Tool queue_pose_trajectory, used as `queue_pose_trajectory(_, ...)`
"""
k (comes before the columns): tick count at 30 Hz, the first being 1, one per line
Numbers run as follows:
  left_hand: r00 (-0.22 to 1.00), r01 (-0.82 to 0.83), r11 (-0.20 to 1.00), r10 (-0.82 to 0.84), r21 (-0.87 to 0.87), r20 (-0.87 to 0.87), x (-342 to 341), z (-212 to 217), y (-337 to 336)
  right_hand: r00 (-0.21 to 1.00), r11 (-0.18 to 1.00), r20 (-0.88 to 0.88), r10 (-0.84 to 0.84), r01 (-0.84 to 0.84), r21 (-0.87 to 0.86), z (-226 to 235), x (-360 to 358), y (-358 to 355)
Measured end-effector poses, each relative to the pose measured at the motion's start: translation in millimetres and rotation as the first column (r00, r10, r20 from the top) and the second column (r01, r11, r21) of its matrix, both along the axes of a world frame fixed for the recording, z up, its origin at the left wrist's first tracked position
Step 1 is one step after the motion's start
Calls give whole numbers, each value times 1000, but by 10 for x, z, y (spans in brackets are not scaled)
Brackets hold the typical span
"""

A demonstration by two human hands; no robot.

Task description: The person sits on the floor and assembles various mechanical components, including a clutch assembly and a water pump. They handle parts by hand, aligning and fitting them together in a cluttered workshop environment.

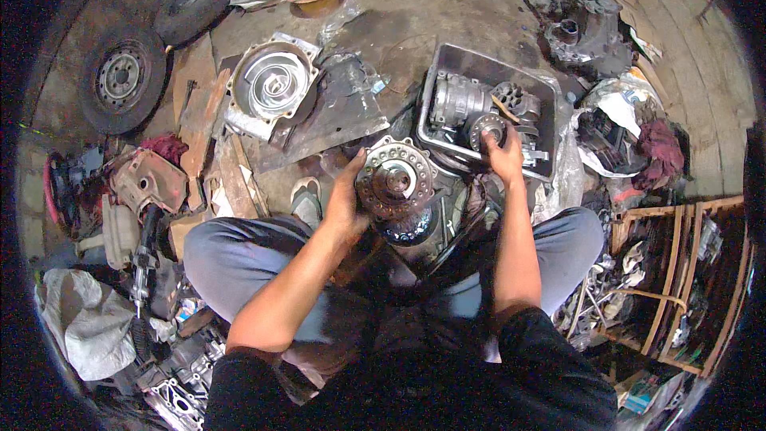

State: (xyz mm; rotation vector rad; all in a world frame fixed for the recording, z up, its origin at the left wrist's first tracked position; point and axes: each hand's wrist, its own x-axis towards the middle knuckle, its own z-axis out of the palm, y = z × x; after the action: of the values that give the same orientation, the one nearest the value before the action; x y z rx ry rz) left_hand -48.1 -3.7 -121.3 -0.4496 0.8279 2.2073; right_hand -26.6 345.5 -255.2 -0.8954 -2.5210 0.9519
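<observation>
My left hand (349, 201) is wrapped round the left side of a round metal flange (379, 185) with a ring of holes and a raised hub in its middle. Under its near edge a dark, shiny round part (407, 227) shows. My right hand (506, 157) reaches over the near rim of a grey metal bin (435, 72), its fingers closed on a small round metal drum (483, 132) with a perforated rim. Behind that drum in the bin lie a larger ribbed cylinder (459, 100) and a finned metal part (519, 100).
A bell-shaped metal housing (275, 84) stands ahead on the left beside a dark flat sheet (327, 116). Two tyres, one a wheel (120, 80), lie far left. A greasy gearbox-like casing (570, 28) sits far right, with a filled white sack (610, 124) nearer. A wooden rack (678, 271) stands at right.
</observation>
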Motion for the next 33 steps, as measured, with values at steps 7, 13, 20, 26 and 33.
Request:
queue_pose_trajectory(7, 998, 68, 995, -66, 75, -23, -61, -234, 164, 977, 996, 197, 78, -84, 23, -276, 146, 141)
queue_pose_trajectory(13, 993, 96, 994, -99, -55, -62, -39, -137, 329, 993, 991, -19, 116, -115, 62, 120, 199, -21)
queue_pose_trajectory(20, 990, 127, 981, -135, -144, -47, -4, -27, 539, 909, 841, -210, 359, -413, -350, 914, 420, -388)
queue_pose_trajectory(26, 968, 224, 973, -228, -51, -100, -39, -229, 728, 929, 881, -147, 341, -370, -295, 981, 687, -353)
queue_pose_trajectory(33, 987, 150, 953, -159, -262, -12, -193, -530, 868, 940, 956, -297, -170, 84, -279, 710, 987, 276)
